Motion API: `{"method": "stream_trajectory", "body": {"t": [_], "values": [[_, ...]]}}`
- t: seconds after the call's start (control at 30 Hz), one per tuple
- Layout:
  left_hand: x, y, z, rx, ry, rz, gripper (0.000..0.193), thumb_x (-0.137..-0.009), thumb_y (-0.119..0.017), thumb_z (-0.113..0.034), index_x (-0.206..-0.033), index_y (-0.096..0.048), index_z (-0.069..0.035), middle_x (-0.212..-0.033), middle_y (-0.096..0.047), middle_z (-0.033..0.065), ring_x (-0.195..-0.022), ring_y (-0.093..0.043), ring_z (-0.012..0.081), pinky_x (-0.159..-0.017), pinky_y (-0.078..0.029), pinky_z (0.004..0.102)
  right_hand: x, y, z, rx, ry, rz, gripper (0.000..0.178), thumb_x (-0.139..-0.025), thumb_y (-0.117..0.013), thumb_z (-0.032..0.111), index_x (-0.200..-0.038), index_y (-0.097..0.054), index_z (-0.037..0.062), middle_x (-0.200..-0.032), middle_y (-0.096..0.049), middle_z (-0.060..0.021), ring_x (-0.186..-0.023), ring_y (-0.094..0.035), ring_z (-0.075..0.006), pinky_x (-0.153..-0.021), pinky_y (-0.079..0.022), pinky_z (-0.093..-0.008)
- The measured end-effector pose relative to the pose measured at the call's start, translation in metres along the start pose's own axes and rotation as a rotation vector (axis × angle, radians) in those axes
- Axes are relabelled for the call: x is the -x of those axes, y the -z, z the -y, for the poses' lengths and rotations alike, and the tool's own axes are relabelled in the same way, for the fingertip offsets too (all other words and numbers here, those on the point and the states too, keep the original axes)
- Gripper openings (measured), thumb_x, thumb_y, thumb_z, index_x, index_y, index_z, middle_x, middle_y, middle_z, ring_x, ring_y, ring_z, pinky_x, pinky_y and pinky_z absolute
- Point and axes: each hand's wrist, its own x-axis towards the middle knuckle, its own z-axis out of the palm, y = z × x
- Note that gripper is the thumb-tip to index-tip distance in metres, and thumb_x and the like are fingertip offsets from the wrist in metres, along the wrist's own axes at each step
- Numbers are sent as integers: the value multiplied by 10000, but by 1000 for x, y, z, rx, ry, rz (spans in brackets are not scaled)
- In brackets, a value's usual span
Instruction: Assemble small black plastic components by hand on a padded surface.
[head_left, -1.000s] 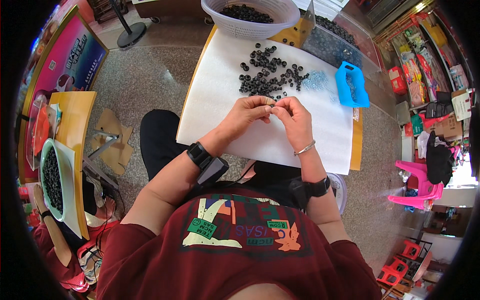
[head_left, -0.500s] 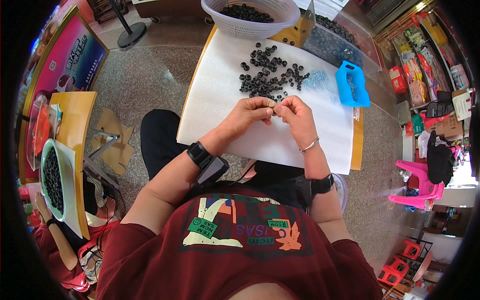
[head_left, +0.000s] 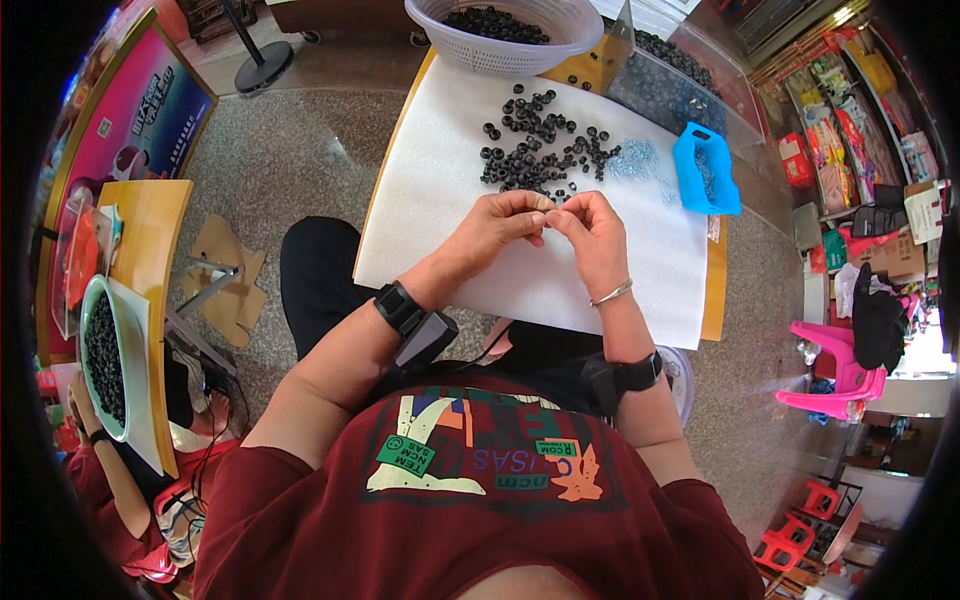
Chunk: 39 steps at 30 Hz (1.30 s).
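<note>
Across a matte white sheet [head_left: 430,150], rounded black beads [head_left: 515,168] clustered

Beside them, left hand [head_left: 492,228] and right hand [head_left: 602,245] met, each grip pinched, on what I couldn't tell. Clear bluish bits [head_left: 632,160] lay beside the beads.

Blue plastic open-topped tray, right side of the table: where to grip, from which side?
Probably pinch the blue plastic open-topped tray by its right wall, right hand coming from the right: the open top leaves that wall exposed, facing away from the loose pale-blue pieces. It has contents, so keep it level.
</note>
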Motion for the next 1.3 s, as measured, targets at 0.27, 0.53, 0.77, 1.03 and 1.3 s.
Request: {"method": "stream_trajectory", "body": {"t": [0.27,0.53,0.77,1.03,1.3], "values": [[0,2,4,105,27,-38,202,-895,-591,-110,-1064,-616,-1,-926,-623,35,-788,-581,110,-743,-497,236,5,4,8,-261,-133,21,136,-846,-641,164,-899,-596,47,-761,-583,3,-644,-475,-54,-607,-393,-194],[-1,-2,5,77,19,-39,181,-901,-571,-88,-1058,-611,-5,-938,-619,44,-814,-577,109,-751,-503,252,-2,19,7,-38,-20,-76,103,-832,-627,97,-906,-623,24,-765,-613,-2,-696,-543,-57,-628,-440,-212],[0,-3,0,104,15,-34,162,-904,-561,-75,-1048,-609,-19,-933,-616,40,-805,-572,106,-742,-498,245,-4,69,-15,695,225,-186,160,-760,-637,71,-915,-677,63,-834,-606,-88,-773,-573,-233,-710,-459,-343],[-1,-1,1,74,53,-34,188,-914,-546,-70,-1087,-592,-12,-964,-615,62,-797,-558,105,-748,-479,238,-6,56,-28,1021,445,-36,187,-722,-677,93,-909,-684,95,-796,-557,-73,-826,-526,-276,-776,-420,-392],[1,-1,-1,99,77,-50,195,-911,-558,-85,-1083,-592,1,-955,-619,61,-780,-563,109,-738,-483,243,9,27,3,-138,-90,15,168,-842,-618,83,-989,-644,4,-906,-667,-36,-786,-595,-90,-707,-466,-214]]}}
